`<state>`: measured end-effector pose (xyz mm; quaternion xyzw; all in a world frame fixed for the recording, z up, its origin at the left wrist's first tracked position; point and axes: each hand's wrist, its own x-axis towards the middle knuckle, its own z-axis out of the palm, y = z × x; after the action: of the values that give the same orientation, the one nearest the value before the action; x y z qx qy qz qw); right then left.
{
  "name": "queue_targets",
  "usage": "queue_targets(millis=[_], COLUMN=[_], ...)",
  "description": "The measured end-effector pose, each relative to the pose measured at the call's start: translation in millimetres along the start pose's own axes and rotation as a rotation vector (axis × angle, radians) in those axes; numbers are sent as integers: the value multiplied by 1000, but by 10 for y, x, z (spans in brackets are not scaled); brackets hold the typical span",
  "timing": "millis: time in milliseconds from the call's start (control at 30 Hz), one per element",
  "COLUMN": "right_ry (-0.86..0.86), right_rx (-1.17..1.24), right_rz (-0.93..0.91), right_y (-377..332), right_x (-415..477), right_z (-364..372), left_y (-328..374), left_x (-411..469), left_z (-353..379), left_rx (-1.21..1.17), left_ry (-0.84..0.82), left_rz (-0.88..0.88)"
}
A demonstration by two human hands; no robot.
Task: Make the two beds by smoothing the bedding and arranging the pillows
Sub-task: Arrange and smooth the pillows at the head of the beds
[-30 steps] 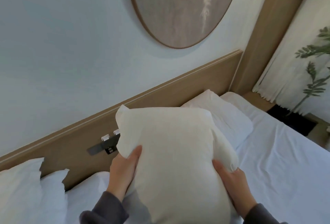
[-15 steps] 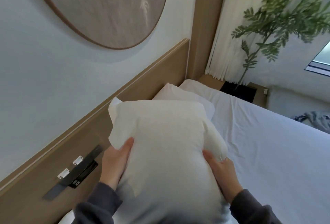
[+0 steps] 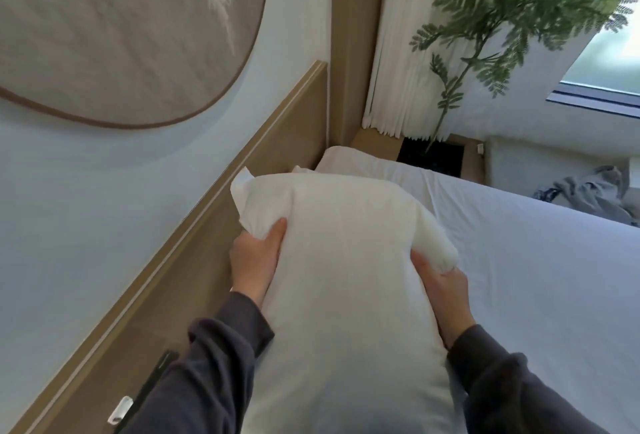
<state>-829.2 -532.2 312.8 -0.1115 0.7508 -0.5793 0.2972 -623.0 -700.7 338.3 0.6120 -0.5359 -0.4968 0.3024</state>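
A plump white pillow (image 3: 346, 260) fills the middle of the view, held up in front of me above the head of the bed. My left hand (image 3: 254, 260) grips its left side, thumb pressed into the fabric. Its right side is gripped by my right hand (image 3: 440, 291) just below a bulging corner. The bed (image 3: 536, 277), covered in a white sheet with light creases, stretches to the right. A second white pillow (image 3: 301, 170) lies behind the held one against the wooden headboard (image 3: 194, 250); only its tip shows.
A round framed picture (image 3: 121, 35) hangs on the wall above the headboard. Beyond the bed's far end are a white curtain (image 3: 405, 52), a leafy plant (image 3: 485, 35) in a dark pot, a window (image 3: 606, 63) and crumpled grey clothing (image 3: 588, 191). A black switch panel (image 3: 152, 385) sits on the headboard.
The view has swung right along the headboard, and the other bed's pillows at the left are out of sight. Both hands carried the pillow along, now covering nearly all of the second pillow.
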Motion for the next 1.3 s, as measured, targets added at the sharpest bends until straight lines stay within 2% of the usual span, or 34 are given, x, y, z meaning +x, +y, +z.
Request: queue_targets(millis=[167, 267, 333, 400, 433, 500, 567, 667, 733, 833, 900, 1000, 1167, 1233, 1300], right_ry=[79, 52, 52, 10, -39, -179, -226, -207, -161, -24, 39, 42, 167, 104, -5], right_rx=[35, 20, 2, -112, -210, -341, -376, -387, -310, -114, -28, -70, 6, 18, -22], right_rz=[-23, 105, 259, 366, 416, 451, 397, 295, 269, 346, 424, 413, 231, 244, 308], right_y=[-333, -149, 261, 646, 1209, 1431, 1845, 2247, 2350, 2374, 2343, 2176, 1663, 1632, 1741], right_x=[829, 1407, 1793, 2121, 2426, 2531, 2649, 2860, 2964, 3157, 3217, 3193, 3108, 3086, 3040], right_z=[528, 885, 1138, 1397, 1587, 1785, 1955, 2050, 2020, 2002, 2037, 2092, 2175, 2320, 2521], left_y=[535, 437, 79, -321, -841, -1288, -1865, -2336, -2423, -2382, -2343, -2205, -1654, -1571, -1656], left_x=[1176, 1890, 2266, 2489, 2686, 2762, 2810, 3037, 3239, 3590, 3744, 3761, 3751, 3845, 3932], left_z=[313, 620, 866, 1071, 1305, 1311, 1323, 1304, 1290, 1353, 1449, 1606, 1405, 1247, 1090], left_rx=[32, 203, 491, 750, 863, 996, 1052, 1039, 921, 583, 470, 465, 400, 491, 613], left_ry=[-106, -94, -76, -188, -283, -374, -368, -302, -254, -202, -188, -161, 37, 88, 124], left_rz=[107, 21, -66, -95, -126, -155, -177, -105, -87, -162, -228, -109, 166, 191, 132])
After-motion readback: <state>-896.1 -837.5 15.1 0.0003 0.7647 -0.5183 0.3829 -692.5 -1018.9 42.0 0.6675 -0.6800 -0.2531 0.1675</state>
